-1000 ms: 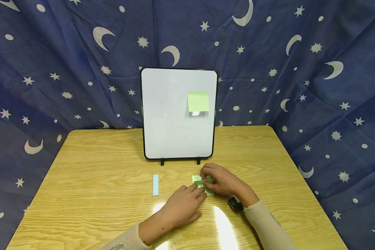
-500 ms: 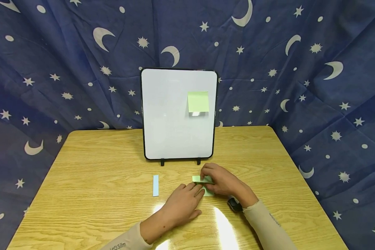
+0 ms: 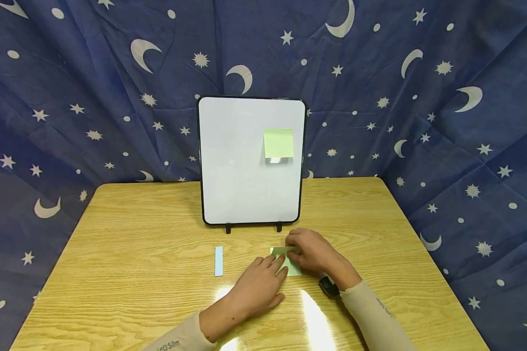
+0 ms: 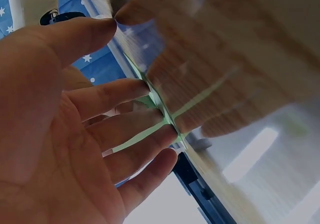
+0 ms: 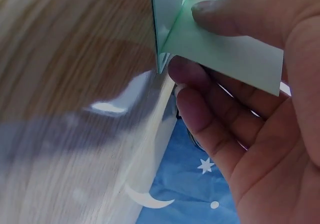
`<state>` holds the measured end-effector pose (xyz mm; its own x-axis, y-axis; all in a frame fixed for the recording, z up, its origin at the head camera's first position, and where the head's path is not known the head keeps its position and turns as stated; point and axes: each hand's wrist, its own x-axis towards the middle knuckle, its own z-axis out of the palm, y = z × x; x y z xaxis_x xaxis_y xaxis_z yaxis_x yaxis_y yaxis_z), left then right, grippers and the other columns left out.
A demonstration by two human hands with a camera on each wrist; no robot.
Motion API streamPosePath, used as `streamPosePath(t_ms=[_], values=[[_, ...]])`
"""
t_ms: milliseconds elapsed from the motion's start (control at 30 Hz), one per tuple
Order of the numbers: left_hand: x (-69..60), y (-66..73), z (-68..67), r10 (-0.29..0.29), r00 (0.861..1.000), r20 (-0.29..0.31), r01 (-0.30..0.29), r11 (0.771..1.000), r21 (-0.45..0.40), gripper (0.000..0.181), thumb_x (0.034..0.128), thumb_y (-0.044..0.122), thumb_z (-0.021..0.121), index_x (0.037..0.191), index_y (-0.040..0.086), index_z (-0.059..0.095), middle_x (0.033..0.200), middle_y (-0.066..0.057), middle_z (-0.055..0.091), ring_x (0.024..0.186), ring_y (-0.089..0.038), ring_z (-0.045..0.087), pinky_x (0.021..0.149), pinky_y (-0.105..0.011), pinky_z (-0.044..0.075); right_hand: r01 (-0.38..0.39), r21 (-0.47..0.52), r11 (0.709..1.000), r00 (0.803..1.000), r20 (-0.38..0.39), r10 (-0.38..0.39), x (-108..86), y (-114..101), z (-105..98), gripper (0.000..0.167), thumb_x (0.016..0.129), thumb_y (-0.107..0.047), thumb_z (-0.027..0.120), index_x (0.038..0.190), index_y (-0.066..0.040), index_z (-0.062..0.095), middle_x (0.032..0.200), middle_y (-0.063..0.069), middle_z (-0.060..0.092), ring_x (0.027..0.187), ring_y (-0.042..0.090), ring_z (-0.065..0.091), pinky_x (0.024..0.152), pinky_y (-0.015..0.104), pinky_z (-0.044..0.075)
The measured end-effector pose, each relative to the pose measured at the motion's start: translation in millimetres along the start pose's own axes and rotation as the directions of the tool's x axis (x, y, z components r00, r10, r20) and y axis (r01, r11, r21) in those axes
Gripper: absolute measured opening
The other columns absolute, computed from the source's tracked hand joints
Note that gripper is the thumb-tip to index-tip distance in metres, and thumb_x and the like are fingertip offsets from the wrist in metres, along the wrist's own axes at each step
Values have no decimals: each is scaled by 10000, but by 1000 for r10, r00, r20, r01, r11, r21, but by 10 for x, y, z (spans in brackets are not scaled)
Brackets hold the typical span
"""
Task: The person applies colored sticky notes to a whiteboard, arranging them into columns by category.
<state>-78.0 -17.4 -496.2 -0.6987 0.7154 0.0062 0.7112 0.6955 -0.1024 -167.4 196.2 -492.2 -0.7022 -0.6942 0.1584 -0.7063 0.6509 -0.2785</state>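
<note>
Head view shows two hands meeting over some green paper, in the lower half of the frame, a little to the right of its middle. Left hand (image 3: 260,287) has its fingers spread, and the fingertips press on a green pad (image 3: 294,268), which lies flat on the wooden table (image 3: 136,253). In the left wrist view, the thumb of this hand stands well apart from the other fingers. Right hand (image 3: 314,251) reaches in from the lower right with bent fingers and pinches a green sheet (image 5: 235,54). At the upper right of the right wrist view, its thumb lies on one face of this sheet, and other fingers are behind it. The sheet is raised, and its left edge meets the pad there.

To the left of the pad, well apart from the hands, one narrow blue strip (image 3: 218,261) lies on the table. Above, at the centre of the frame, a whiteboard (image 3: 246,185) with black border stands on black feet (image 3: 228,228). Near its upper right corner there is a square green note (image 3: 278,143). Dark blue curtain (image 3: 92,58) with pale moons and stars fills the upper frame and both sides.
</note>
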Motion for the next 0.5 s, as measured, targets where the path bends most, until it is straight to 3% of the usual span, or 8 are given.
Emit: streamPosePath(t_ms=[500], values=[[-7, -26, -4, -2, 1000, 4, 3, 999, -53, 631, 1013, 593, 638, 1487, 177, 627, 1615, -87, 502, 1461, -259, 496, 1129, -407, 475, -38, 36, 999, 999, 3, 37, 64, 28, -38, 192, 879, -106, 833, 792, -203, 692, 746, -105, 645, 632, 27, 528, 579, 240, 461]])
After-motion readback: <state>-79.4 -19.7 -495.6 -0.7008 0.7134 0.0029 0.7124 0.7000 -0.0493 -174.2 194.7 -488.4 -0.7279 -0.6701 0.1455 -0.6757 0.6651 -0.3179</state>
